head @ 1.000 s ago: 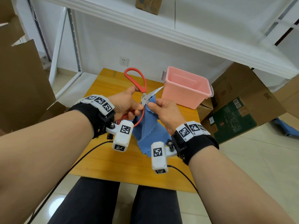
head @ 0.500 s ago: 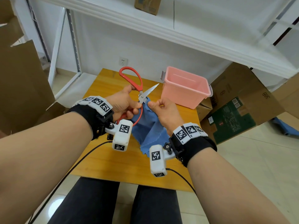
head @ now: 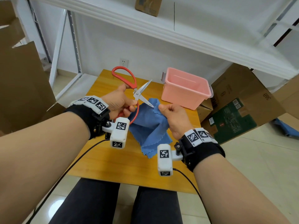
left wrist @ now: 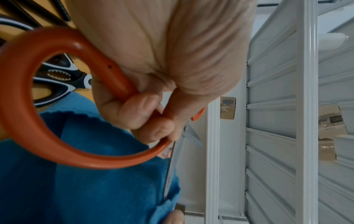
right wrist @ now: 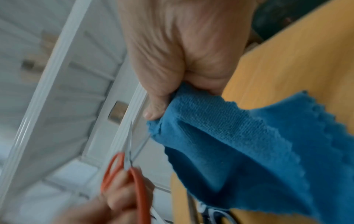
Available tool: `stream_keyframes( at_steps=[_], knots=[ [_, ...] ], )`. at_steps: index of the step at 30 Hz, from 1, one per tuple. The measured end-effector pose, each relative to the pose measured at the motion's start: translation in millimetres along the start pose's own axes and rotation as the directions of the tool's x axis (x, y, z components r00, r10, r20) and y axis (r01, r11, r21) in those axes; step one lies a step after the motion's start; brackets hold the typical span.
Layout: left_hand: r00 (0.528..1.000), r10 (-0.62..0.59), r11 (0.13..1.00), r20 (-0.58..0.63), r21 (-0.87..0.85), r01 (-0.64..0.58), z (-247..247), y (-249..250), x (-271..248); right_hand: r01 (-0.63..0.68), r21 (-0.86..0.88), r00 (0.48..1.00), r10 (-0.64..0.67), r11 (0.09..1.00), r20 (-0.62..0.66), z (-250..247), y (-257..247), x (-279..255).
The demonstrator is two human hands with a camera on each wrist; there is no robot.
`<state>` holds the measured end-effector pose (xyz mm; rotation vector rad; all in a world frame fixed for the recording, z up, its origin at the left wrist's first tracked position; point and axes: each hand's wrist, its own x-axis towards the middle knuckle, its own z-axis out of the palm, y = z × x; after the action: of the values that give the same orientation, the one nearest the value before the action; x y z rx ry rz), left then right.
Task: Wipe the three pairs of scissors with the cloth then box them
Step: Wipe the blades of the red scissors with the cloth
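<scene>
Since a moment ago the red scissors [head: 129, 88] have gone higher and tipped more to the left, and the blades have opened wider. Now they make a wide V shape. One shiny blade points up and to the right, toward the pink box [head: 186, 89]. The other blade points down and to the right, and its tip goes into the blue cloth [head: 150, 125]. The scissors have two big round red loops for handles and short silver blades with a small screw where they cross. The left hand [head: 118, 102] grips them by the handles, with fingers [left wrist: 145, 112] curled around the lower loop, up in the air over the wooden surface [head: 113, 164]. The right hand [head: 174, 117] pinches the top of the cloth between thumb and fingers [right wrist: 153, 112], right at the blade tip. The cloth is soft, with a wavy edge, and it hangs down so its bottom lies on the surface. The pink box stands open at the far right corner of the surface. Black and white scissors [left wrist: 57, 81] lie on the surface under the left hand.
</scene>
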<state>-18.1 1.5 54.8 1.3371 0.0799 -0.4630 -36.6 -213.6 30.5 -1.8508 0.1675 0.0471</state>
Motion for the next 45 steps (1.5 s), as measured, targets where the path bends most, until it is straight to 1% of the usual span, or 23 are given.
stream_keyframes(
  at_steps=[2,4,7,10,12,13,15,17,19,20,23,27,29,32,34,36,38,40,43,45],
  knots=[
    [0.999,0.03,1.0,-0.015,0.002,-0.03,-0.2,1.0,-0.5,0.004,0.084,1.0,-0.002,0.996,-0.022,-2.8,-7.5,0.1],
    [0.998,0.062,0.998,-0.024,-0.012,-0.063,-0.3,0.6,-0.4,0.043,0.097,0.998,-0.037,0.994,-0.056,-4.9,-19.9,-2.0],
    [0.995,0.087,0.994,-0.046,-0.055,-0.089,-0.2,-0.5,0.1,0.201,0.008,0.971,-0.198,0.98,-0.133,-5.1,-37.8,-6.6],
    [0.992,0.099,0.99,-0.078,-0.092,-0.106,1.3,0.0,0.6,0.273,-0.144,0.93,-0.3,0.951,-0.214,-6.5,-51.9,-13.2],
    [0.99,0.107,0.988,-0.093,-0.103,-0.116,2.1,1.4,1.0,0.312,-0.268,0.904,-0.371,0.912,-0.212,-5.8,-54.8,-18.7],
    [0.99,0.108,0.986,-0.095,-0.114,-0.119,2.2,1.6,1.2,0.329,-0.302,0.894,-0.398,0.895,-0.207,-4.2,-54.8,-21.7],
    [0.99,0.109,0.982,-0.086,-0.144,-0.121,4.0,1.4,0.5,0.361,-0.338,0.869,-0.445,0.869,-0.216,2.0,-52.5,-23.8],
    [0.991,0.11,0.975,-0.074,-0.185,-0.122,5.6,0.9,-0.8,0.407,-0.37,0.831,-0.506,0.835,-0.229,8.4,-50.0,-23.8],
    [0.993,0.097,0.964,-0.064,-0.243,-0.11,5.3,0.6,-1.9,0.461,-0.419,0.796,-0.573,0.782,-0.195,14.2,-49.9,-25.2],
    [0.995,0.086,0.959,-0.051,-0.267,-0.097,5.2,0.5,-2.7,0.479,-0.451,0.787,-0.596,0.753,-0.16,16.8,-49.9,-26.0],
    [0.998,0.051,0.959,-0.036,-0.279,-0.059,8.0,0.0,-6.2,0.501,-0.52,0.778,-0.623,0.692,-0.078,22.8,-48.7,-26.7],
    [0.988,0.012,0.964,-0.154,-0.26,-0.052,16.3,-1.6,-4.4,0.506,-0.511,0.771,-0.63,0.695,-0.094,23.4,-44.9,-26.1],
    [0.982,-0.01,0.965,-0.188,-0.26,-0.04,19.3,-1.1,-1.9,0.51,-0.523,0.763,-0.64,0.682,-0.092,22.9,-42.2,-25.7],
    [0.976,-0.019,0.977,-0.217,-0.211,-0.028,22.6,0.2,2.1,0.476,-0.586,0.781,-0.621,0.656,-0.06,21.8,-36.9,-23.7],
    [0.969,-0.012,0.986,-0.246,-0.161,-0.029,24.5,0.0,4.5,0.457,-0.611,0.778,-0.623,0.646,-0.077,19.8,-33.3,-23.4],
    [0.965,0.001,0.99,-0.262,-0.134,-0.037,26.9,0.2,4.6,0.459,-0.597,0.744,-0.652,0.658,-0.147,18.2,-32.4,-24.4],
    [0.97,0.017,0.99,-0.244,-0.133,-0.051,28.9,-0.1,2.9,0.487,-0.584,0.702,-0.689,0.649,-0.18,19.7,-33.2,-26.2],
    [0.98,0.033,0.988,-0.198,-0.142,-0.062,32.3,0.2,0.0,0.527,-0.602,0.686,-0.719,0.599,-0.115,23.8,-33.7,-26.5],
    [0.989,0.044,0.988,-0.143,-0.14,-0.064,37.9,2.1,-2.6,0.543,-0.67,0.682,-0.731,0.506,0.001,31.0,-34.2,-23.1],
    [0.991,0.047,0.988,-0.122,-0.143,-0.064,41.1,3.6,-4.6,0.565,-0.694,0.656,-0.753,0.446,0.05,34.9,-33.8,-21.8]
  ],
)
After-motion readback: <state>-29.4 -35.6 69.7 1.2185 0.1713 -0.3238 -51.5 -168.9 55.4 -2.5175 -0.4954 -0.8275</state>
